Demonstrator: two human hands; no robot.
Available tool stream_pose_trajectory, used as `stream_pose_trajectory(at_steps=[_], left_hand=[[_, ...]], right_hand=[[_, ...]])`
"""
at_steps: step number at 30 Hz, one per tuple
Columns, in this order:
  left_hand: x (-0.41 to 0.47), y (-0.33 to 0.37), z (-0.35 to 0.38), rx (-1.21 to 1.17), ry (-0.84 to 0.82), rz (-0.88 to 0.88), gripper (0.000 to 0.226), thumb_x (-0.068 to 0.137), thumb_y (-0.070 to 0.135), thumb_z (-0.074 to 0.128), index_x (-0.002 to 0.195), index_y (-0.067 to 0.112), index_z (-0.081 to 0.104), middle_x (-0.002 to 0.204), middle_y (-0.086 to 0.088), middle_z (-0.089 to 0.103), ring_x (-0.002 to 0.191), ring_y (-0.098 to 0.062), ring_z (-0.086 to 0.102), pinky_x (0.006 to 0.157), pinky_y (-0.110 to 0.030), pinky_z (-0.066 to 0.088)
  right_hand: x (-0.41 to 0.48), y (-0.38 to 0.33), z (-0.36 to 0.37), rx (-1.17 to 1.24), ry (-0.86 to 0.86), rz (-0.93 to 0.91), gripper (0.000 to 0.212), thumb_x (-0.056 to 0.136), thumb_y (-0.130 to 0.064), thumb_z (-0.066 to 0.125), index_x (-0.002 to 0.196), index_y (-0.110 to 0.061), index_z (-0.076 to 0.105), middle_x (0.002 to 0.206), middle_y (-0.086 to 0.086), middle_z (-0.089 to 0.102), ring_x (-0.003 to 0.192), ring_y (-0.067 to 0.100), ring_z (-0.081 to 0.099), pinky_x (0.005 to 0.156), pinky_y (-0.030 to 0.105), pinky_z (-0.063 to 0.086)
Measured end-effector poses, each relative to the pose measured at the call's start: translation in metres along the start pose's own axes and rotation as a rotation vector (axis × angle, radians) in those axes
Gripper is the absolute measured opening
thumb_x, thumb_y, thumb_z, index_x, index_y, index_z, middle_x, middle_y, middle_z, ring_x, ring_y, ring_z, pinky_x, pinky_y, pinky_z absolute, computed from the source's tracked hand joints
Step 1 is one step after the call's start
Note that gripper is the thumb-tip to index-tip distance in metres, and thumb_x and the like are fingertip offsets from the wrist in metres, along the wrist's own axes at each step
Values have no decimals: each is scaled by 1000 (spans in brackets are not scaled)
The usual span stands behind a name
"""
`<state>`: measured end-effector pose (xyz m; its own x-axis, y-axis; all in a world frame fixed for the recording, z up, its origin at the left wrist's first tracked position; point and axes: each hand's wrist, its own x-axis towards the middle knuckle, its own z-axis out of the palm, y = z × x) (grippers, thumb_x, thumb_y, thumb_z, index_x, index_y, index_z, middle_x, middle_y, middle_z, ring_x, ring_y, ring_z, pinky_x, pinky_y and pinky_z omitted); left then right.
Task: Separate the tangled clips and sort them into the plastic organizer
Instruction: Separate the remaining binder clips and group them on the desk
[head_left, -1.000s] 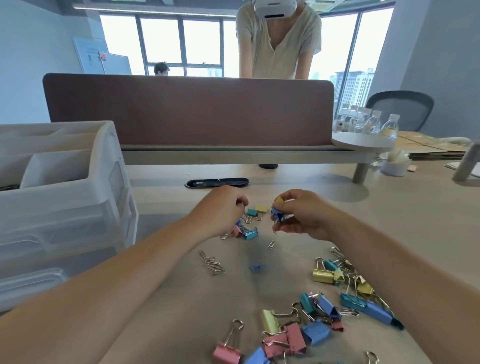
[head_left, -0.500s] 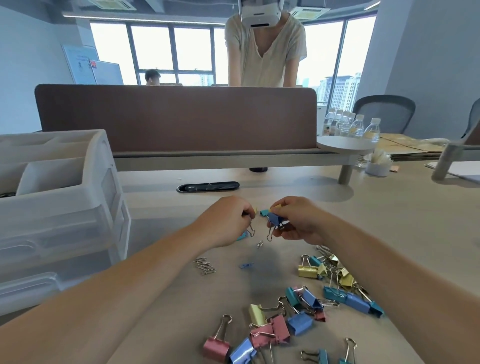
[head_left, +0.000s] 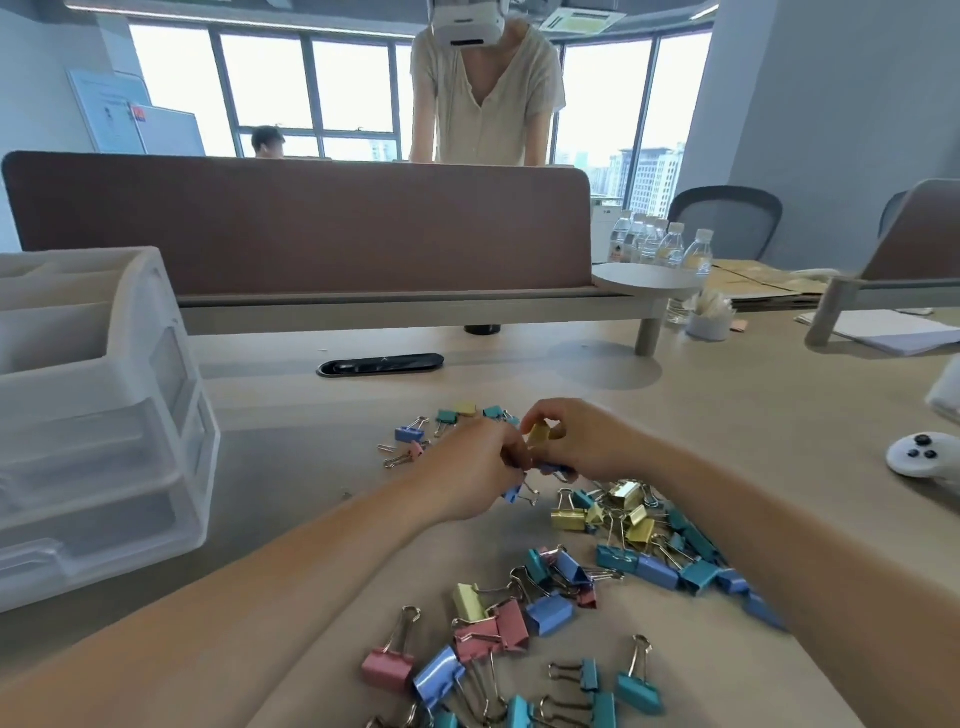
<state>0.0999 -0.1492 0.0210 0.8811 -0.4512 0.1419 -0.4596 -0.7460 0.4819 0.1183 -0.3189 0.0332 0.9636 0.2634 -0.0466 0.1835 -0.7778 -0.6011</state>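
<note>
Our left hand (head_left: 467, 480) and right hand (head_left: 589, 441), fingers curled, pinching a knot of shiny clips (head_left: 515, 493) above the smooth table (head_left: 753, 415), yellow clip (head_left: 538, 433) in the right fingers, bright folded metal clips (head_left: 548, 613) with wire loops heaped nearer us, cloudy plastic organizer (head_left: 104, 441) left.

The pastel binder clips (head_left: 545, 613) look like glossy painted metal with bare silvery wire handles. The frosted translucent plastic organizer (head_left: 104, 415) has a smooth, cloudy finish. The pale wood-grain counter (head_left: 727, 415) is matt. The brown desk partition (head_left: 301, 223) looks like soft felt cloth.
</note>
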Motion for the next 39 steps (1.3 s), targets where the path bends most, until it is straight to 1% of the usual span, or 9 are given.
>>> stream_pose_trajectory(at_steps=[4, 7, 10, 13, 17, 24, 30, 35, 39], left_hand=[[-3, 2, 11, -24, -62, 29, 6, 87, 16, 69, 90, 20, 68, 95, 1, 64, 86, -15, 62, 79, -34, 52], [-7, 4, 14, -45, -80, 30, 4, 87, 21, 70, 90, 21, 71, 79, 11, 66, 75, -5, 61, 64, -20, 43], [-11, 5, 10, -26, -62, 41, 7, 89, 21, 66, 94, 18, 71, 84, 10, 68, 75, -1, 61, 64, -15, 42], [-14, -1, 1, 19, -12, 26, 9, 92, 20, 62, 96, 18, 69, 89, 10, 65, 81, -5, 59, 69, -18, 44], [-10, -24, -14, 113, 44, -60, 9, 91, 21, 61, 97, 18, 68, 97, 6, 65, 89, -12, 59, 82, -33, 51], [9, -79, -33, 235, 89, -205, 27, 89, 18, 62, 116, 17, 64, 114, -1, 61, 106, -19, 56, 80, -25, 40], [25, -118, -43, 254, 10, -318, 49, 90, 21, 63, 137, 14, 51, 138, -7, 52, 120, -22, 52, 93, -28, 40], [34, -131, -42, 203, -31, -270, 53, 85, 32, 70, 135, 22, 54, 134, -5, 51, 115, -21, 53, 90, -29, 41], [41, -135, -34, 181, -26, -215, 37, 81, 38, 73, 116, 26, 67, 118, -2, 59, 104, -19, 57, 87, -32, 47]], right_hand=[[-6, 8, 9, -262, -45, -49, 18, 94, -25, 63, 112, -23, 61, 105, -5, 61, 90, 17, 59, 72, 23, 47], [-13, 9, 8, -307, -83, -17, 31, 99, -25, 54, 130, -24, 59, 122, -2, 61, 92, 13, 56, 78, 25, 44], [-20, 5, 3, -329, -96, 17, 40, 99, -30, 52, 139, -32, 53, 131, -3, 59, 86, 9, 57, 76, 24, 45], [-20, 2, 3, -359, -69, 17, 33, 98, -35, 53, 129, -30, 62, 128, -3, 62, 99, 14, 61, 89, 29, 51], [-5, -1, 9, -359, 36, -3, 23, 98, -25, 50, 112, -26, 68, 110, -4, 64, 84, 12, 61, 75, 26, 55], [39, -18, 33, -355, 53, -71, 24, 96, -21, 50, 110, -25, 68, 112, -5, 65, 95, 15, 60, 84, 27, 53], [80, -34, 52, -373, 10, -120, 22, 94, -24, 60, 115, -25, 68, 116, -5, 64, 101, 15, 59, 90, 30, 50], [101, -43, 67, -398, -106, -166, 45, 81, -46, 72, 121, -26, 65, 112, -5, 62, 95, 14, 54, 83, 30, 46], [105, -44, 71, -402, -105, -185, 37, 81, -43, 72, 113, -25, 68, 99, -5, 58, 91, 17, 56, 66, 24, 39]])
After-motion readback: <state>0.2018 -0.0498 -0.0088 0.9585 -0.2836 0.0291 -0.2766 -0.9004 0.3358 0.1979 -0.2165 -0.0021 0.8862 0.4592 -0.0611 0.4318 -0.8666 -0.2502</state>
